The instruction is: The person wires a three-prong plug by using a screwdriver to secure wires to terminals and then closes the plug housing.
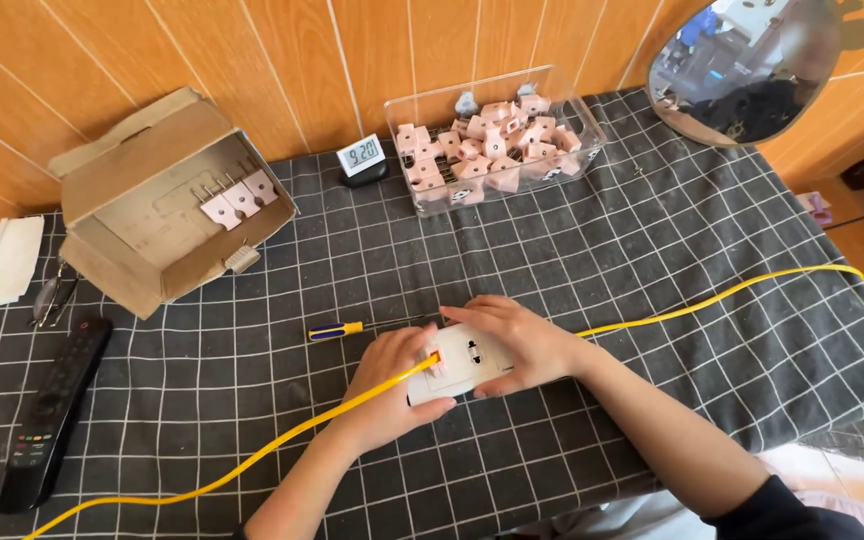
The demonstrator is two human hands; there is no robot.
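Note:
A white wall socket (472, 360) lies on the grid-patterned cloth near the table's front. My right hand (522, 343) grips it from the right, fingers over its top edge. My left hand (397, 385) holds its left end, fingertips pressed on a small pink plug (434, 362) seated in the socket face. A yellow cable (282, 447) runs from the front left across my left hand, under the socket and away to the right (742, 290).
A blue-and-yellow screwdriver (337, 330) lies just behind my left hand. A clear box (562, 165) of several pink plugs stands at the back, a small clock (361, 158) beside it. An open cardboard box (157, 205) holds three plugs. A black remote (52, 415) lies left. A mirror (742, 65) leans back right.

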